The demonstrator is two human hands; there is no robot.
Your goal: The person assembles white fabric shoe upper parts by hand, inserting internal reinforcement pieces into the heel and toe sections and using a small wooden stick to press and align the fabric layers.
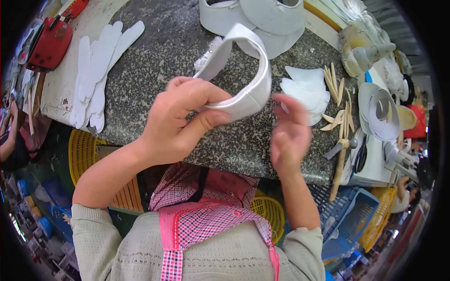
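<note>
On the far left a red zipped pouch (49, 43) lies beside a fan of flat white insole-shaped cut-outs (99, 65) at the edge of my speckled grey stone worktop (164, 42). My left hand (176, 124) is closed on a white curved band of stiff leather-like material (243, 77) — thumb pressed along its near lower edge, fingers curled over the top — and holds it up above the middle of the worktop. My right hand (288, 133) hangs just right of the band, blurred, fingers loosely spread and holding nothing; whether a fingertip touches the band I cannot tell. Further right lie a small stack of white rounded pieces (307, 89), pale wooden sticks (335, 100), and black-handled scissors (361, 157) — near the right edge.
</note>
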